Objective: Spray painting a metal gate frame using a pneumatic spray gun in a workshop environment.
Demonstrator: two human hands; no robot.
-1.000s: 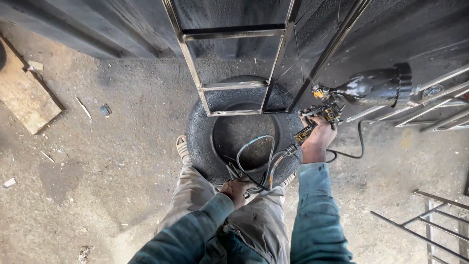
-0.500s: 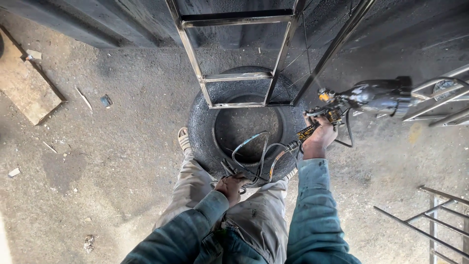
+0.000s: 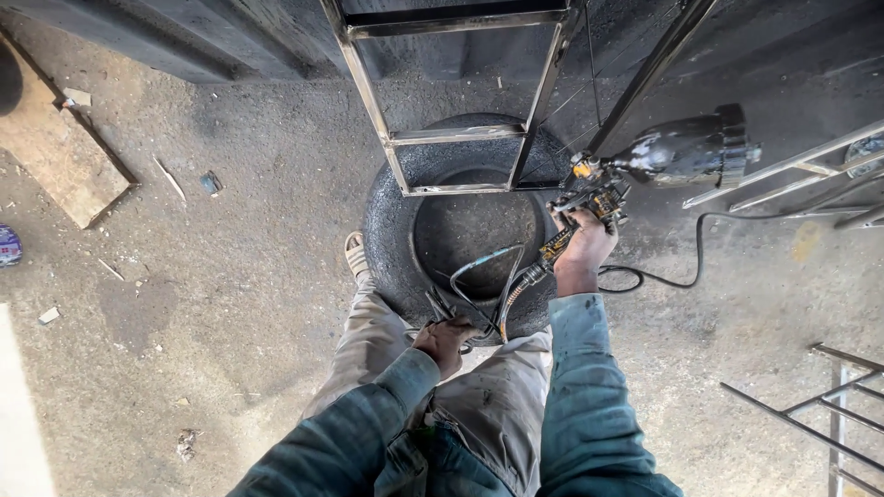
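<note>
My right hand (image 3: 582,248) grips the handle of a paint spray gun (image 3: 599,189), whose dark cup (image 3: 686,149) sticks out to the right. The gun sits close to the right upright of a bare metal frame (image 3: 458,136), which rests on an old black tyre (image 3: 391,207). My left hand (image 3: 444,340) is down by my lap, closed on the looped air hose (image 3: 488,276) that runs up to the gun. My legs in light trousers stand against the tyre, with one sandalled foot (image 3: 354,253) at its left side.
A black cable (image 3: 681,267) trails over the concrete to the right. More metal bar frames lie at the right edge (image 3: 810,166) and lower right (image 3: 829,405). A wooden board (image 3: 60,156) and small scraps lie at the left. A dark wall runs along the top.
My right hand with the spray gun has shifted slightly down along the frame's right upright. My left hand stays on the hose by my lap.
</note>
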